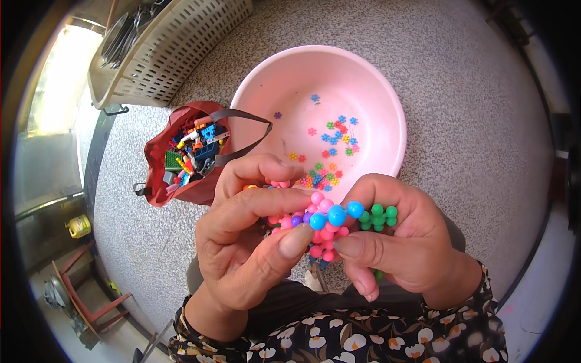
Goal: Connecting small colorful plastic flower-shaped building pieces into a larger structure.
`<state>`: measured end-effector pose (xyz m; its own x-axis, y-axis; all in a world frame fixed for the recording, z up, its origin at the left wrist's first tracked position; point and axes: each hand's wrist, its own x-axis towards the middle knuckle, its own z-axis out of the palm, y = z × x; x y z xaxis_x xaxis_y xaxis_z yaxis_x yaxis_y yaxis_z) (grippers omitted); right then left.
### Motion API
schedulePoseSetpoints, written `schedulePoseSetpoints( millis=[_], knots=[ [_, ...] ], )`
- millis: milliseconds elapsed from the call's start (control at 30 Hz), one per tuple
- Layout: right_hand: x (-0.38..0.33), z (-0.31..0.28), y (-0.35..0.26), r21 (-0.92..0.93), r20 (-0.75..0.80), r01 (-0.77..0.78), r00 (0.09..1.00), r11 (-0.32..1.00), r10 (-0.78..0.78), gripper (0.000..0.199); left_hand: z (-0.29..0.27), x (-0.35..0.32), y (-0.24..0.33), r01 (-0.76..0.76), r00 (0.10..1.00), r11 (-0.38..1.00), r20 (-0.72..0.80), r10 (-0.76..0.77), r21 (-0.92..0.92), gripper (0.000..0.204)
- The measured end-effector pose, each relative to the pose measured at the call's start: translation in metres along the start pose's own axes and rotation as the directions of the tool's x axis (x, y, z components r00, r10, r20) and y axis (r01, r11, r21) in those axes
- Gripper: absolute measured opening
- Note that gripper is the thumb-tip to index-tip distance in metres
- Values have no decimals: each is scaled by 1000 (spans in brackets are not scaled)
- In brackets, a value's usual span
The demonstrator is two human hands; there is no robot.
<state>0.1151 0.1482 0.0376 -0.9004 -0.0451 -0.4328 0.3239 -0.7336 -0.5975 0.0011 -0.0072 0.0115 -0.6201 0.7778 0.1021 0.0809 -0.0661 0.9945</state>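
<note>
Both hands hold a cluster of ball-ended plastic snap-together pieces (336, 215) in pink, blue, purple and green, raised over my lap. My left hand (251, 236) is closed on its left side, thumb by a blue ball and index finger along the top. My right hand (402, 242) pinches the right side, with its thumb below the pink balls. A green part (378, 218) sticks out against the right fingers. Part of the cluster is hidden behind my left fingers. Beyond the hands stands a pink basin (266, 85) with many small flower-shaped pieces (339, 139) scattered on its bottom.
Left of the basin sits a red bag (157, 151) of mixed building toys, its dark handle loop reaching over the basin rim. A cream perforated plastic basket (175, 51) stands at the upper left. A reddish chair-like frame (91, 296) and a yellow bottle (78, 227) are at lower left.
</note>
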Motion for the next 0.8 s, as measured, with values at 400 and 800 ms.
schedulePoseSetpoints(
  millis=[400,800],
  knots=[
    [5,1,2,-80,-39,-21,999,997,18,13,-1,-1,4,31,998,999,-63,-29,39,32],
    [5,5,13,-278,-103,131,981,952,-165,8,-3,-1,4,67,996,998,-62,-67,6,29]
  ],
)
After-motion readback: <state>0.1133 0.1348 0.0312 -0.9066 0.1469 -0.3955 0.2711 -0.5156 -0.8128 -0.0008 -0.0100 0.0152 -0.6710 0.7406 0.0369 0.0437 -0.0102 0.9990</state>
